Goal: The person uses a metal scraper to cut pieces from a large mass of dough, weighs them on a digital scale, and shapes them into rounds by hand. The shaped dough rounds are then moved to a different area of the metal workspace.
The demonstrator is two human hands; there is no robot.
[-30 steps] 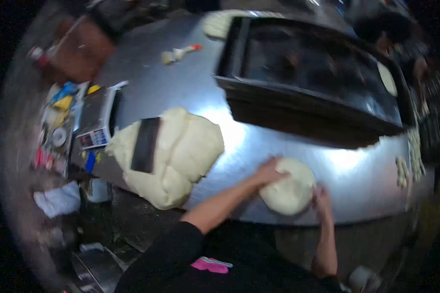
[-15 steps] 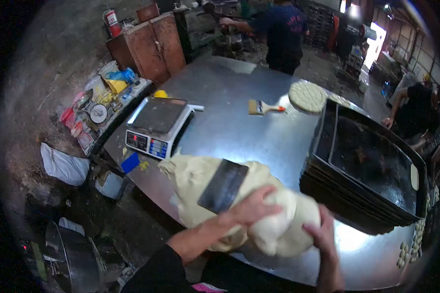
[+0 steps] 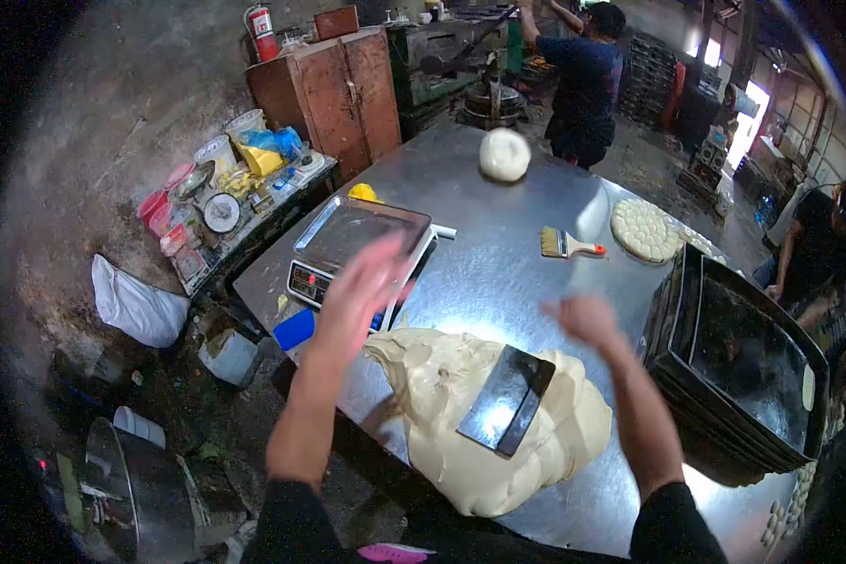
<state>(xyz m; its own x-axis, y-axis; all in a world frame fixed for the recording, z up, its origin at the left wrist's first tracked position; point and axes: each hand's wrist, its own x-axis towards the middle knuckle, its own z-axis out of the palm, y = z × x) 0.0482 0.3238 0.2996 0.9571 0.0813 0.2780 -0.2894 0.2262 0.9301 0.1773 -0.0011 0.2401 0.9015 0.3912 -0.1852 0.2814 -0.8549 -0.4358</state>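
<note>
A large mass of pale dough (image 3: 442, 461) lies at the near side of the metal table, with a flat dark metal scraper (image 3: 498, 395) on top of it. Toward the table's far end is a round dough ball (image 3: 505, 155), slightly blurred. My left hand (image 3: 362, 287) is raised in front of the scale (image 3: 367, 235), empty, its blurred fingers stretched out and apart. Over the table, beyond the dough's right side, hovers my right hand (image 3: 587, 321). Motion smears its fingers; no object shows in it.
A brush (image 3: 571, 243) and a round of portioned dough (image 3: 646, 230) lie beyond my right hand. Stacked black trays (image 3: 743, 329) stand at right. A blue scraper (image 3: 294, 329) sits at the left edge. One person (image 3: 583, 85) stands at the far end, another (image 3: 808, 235) at far right.
Both hands have let go of the dough lump they held and moved up and apart. A dough ball now appears toward the far end. The view has shifted a little.
</note>
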